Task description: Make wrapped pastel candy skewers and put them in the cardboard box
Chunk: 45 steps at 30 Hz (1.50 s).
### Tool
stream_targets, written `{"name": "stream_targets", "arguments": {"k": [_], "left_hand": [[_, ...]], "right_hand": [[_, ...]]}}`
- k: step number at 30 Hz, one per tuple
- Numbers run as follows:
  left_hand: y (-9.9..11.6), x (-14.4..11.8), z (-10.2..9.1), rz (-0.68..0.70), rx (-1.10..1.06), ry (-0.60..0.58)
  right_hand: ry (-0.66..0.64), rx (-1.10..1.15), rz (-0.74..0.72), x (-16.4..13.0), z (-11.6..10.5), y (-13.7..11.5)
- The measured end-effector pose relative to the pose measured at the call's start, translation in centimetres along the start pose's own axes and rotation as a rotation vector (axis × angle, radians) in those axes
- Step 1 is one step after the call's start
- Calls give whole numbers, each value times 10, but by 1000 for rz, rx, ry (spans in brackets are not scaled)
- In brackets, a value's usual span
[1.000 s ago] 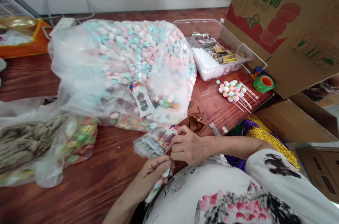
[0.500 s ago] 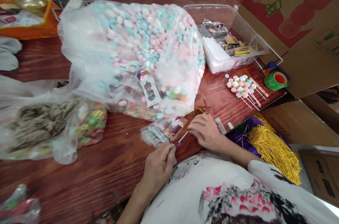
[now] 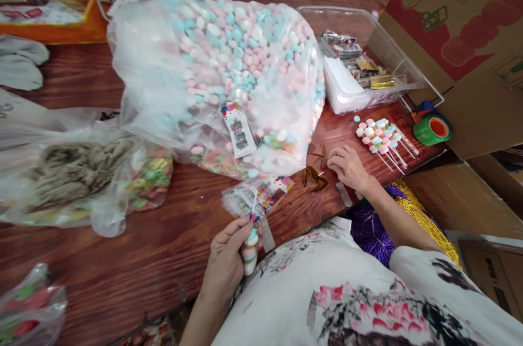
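Note:
My left hand (image 3: 231,253) is closed around a marshmallow skewer (image 3: 250,252) in pastel blue, pink and white, in a clear bag gathered at its neck. Its white stick points up, away from me. My right hand (image 3: 347,167) is at the table to the right, fingers bent together; what the fingertips hold, if anything, is hidden. Just left of them lie gold twist ties (image 3: 314,178). Printed clear bags (image 3: 257,196) lie flat beyond my left hand. Beyond my right hand rests a pile of marshmallow skewers (image 3: 378,136).
A big bag of loose marshmallows (image 3: 232,62) fills the back. Right of it stands a clear plastic bin (image 3: 355,98) of packets. Green tape (image 3: 431,129) sits near the cardboard box (image 3: 461,101). A bag of coloured candies (image 3: 149,177) lies at left.
My right hand has moved away from the stick, to the right and farther back. The bagged skewer in my left hand now shows upright, its stick pointing away. The view has shifted slightly.

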State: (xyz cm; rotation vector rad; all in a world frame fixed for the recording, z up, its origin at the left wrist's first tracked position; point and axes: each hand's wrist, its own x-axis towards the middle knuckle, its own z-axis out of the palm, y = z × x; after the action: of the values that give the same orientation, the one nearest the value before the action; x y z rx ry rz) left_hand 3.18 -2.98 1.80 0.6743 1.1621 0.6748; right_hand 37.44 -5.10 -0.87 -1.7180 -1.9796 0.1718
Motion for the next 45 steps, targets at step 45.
{"name": "stream_targets", "arguments": {"k": [45], "left_hand": [[10, -20, 22, 199, 154, -388]], "right_hand": [[26, 495, -192, 3, 3, -147]]}}
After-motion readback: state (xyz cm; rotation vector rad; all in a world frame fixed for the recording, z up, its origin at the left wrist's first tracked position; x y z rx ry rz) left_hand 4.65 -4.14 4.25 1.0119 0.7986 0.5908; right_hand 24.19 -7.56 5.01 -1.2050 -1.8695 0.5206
